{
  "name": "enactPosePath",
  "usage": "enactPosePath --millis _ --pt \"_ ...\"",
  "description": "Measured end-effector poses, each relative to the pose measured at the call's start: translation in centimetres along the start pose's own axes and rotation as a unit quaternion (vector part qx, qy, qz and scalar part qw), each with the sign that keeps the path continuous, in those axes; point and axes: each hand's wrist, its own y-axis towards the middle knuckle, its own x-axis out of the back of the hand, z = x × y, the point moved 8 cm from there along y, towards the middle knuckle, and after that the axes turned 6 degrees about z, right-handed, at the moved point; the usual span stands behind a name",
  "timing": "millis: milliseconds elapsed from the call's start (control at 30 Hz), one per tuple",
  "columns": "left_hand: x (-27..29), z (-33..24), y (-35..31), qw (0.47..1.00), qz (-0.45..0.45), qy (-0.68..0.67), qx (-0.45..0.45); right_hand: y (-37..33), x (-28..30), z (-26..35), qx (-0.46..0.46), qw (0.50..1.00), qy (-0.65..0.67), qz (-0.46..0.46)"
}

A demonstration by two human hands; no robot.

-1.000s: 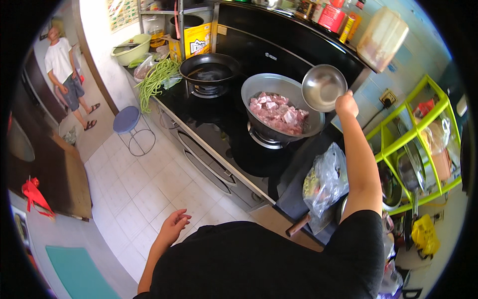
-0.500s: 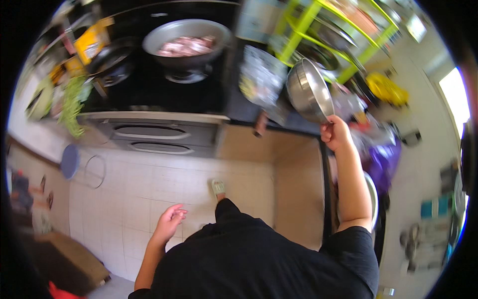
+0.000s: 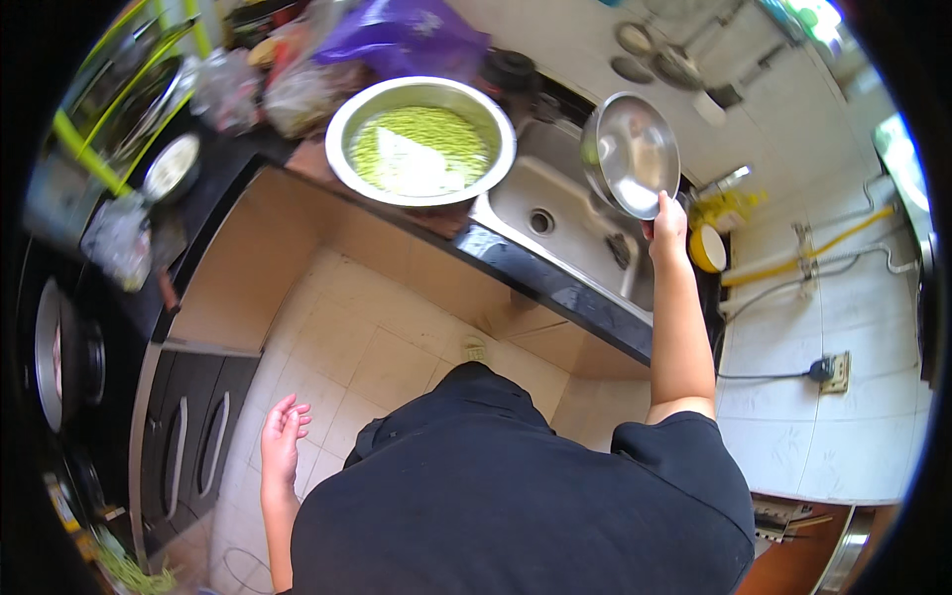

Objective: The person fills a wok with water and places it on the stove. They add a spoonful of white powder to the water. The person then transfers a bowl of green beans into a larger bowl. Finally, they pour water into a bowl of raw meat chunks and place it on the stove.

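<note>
My right hand (image 3: 667,226) grips a shiny stainless steel bowl (image 3: 637,159) by its near rim. The bowl is tilted with its hollow toward me, above the right part of the metal sink (image 3: 518,188). Nothing shows inside the bowl. Down on the left, my left hand (image 3: 283,441) hangs in the air over the floor. It holds nothing, and its fingers are loosely bent and apart. Left of the sink stands a wide metal basin (image 3: 342,171) with small green pieces (image 3: 436,134) in it, and light glares off its middle.
A purple bag (image 3: 397,40) and clear plastic bags lie behind the basin. Ladles (image 3: 677,67) hang on the wall beyond the sink. A yellow container (image 3: 707,248) stands right of it. At far left are a pan (image 3: 59,352) on the stove and a green rack (image 3: 84,149).
The view has turned right, from the stove to the sink. My right hand has carried the bowl from beside the green rack to above the sink. My left hand still hangs low.
</note>
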Motion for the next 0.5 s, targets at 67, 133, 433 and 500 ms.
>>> enactPosePath --millis 67,133,433,500 --pt "-3.6 -0.6 1.5 1.000 0.021 0.017 0.013 3.6 8.4 -4.5 -0.060 0.982 -0.151 -0.095" --pt "-7.9 -1.2 3.0 0.998 0.049 0.028 0.022 8.5 16.4 -8.5 -0.044 0.936 -0.312 -0.156" --pt "-29.4 -6.5 7.8 0.976 0.208 0.066 0.023 21.4 18.6 -11.4 0.080 0.799 -0.595 0.017" --pt "-31.2 -7.5 8.7 0.973 0.212 0.092 0.000 22.3 17.4 -11.6 0.079 0.855 -0.510 0.047"
